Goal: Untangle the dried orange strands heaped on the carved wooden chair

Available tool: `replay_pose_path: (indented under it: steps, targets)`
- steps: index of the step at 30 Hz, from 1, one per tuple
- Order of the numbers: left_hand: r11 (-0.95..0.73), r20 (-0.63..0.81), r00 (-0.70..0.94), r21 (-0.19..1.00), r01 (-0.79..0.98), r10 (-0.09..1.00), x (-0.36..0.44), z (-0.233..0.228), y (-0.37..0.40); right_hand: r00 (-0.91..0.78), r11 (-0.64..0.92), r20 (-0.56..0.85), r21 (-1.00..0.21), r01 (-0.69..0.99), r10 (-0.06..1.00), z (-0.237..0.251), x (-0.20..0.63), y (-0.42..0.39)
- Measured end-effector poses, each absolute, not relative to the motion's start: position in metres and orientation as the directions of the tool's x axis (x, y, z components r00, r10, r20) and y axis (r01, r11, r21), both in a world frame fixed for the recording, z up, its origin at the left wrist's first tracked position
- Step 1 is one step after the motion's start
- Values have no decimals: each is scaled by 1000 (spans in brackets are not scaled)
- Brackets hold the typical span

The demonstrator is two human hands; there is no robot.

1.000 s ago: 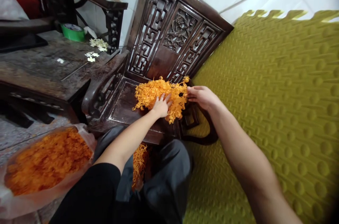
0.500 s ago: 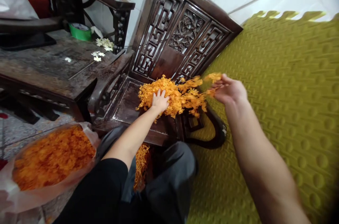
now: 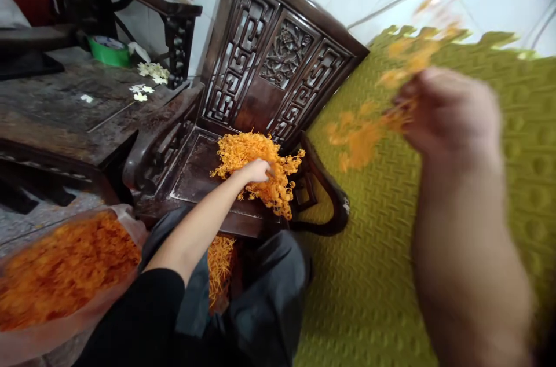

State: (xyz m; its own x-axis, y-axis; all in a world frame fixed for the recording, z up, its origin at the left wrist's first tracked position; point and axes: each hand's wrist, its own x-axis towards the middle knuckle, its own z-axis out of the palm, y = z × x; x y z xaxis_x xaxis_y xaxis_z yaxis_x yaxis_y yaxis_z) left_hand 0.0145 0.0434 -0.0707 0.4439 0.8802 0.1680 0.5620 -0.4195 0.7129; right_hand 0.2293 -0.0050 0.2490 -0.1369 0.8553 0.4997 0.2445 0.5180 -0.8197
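A heap of orange artificial flower sprigs (image 3: 243,150) lies on the seat of a dark carved wooden chair (image 3: 186,176). My left hand (image 3: 259,170) sits in the heap, its fingers curled round some sprigs and partly buried among them. Raised to the right, above the green mat, my right hand (image 3: 454,106) is closed on a bunch of orange flower sprigs (image 3: 362,135), apart from the heap. Motion blurs this hand and its sprigs, which fan out to both sides of the fist.
A plastic bag of orange petals (image 3: 73,268) stands on the floor at left. On the dark wooden bench (image 3: 47,106) are green tape (image 3: 108,53) and small white flowers (image 3: 152,70). More orange stems (image 3: 220,265) show between my knees. A yellow-green foam mat (image 3: 369,263) stretches along the right.
My right hand has swung up and right with its bunch, which has come away from the heap. My left hand's spread fingers have curled into the sprigs. The view has shifted slightly.
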Motion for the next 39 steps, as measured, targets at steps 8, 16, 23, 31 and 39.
replay_pose_path:
  steps: [8,16,23,31,39]
  targets:
    - [-457,459,-167,888,55,873,-58,-3,-10,-136,297,310,-948,-112,941,76,149,-12]
    - [-378,382,-103,924,56,919,-44,-2,-51,-256,542,489,-813,212,834,16,112,-35]
    - [-356,397,-7,830,430,918,-39,-6,-52,-49,439,443,-855,275,895,-10,99,-19]
    - [-397,400,152,650,649,904,-13,-19,-51,-127,433,425,-777,456,896,-10,117,6]
    - [-410,363,258,448,794,895,-6,-18,-59,-334,429,287,-747,508,898,-17,140,21]
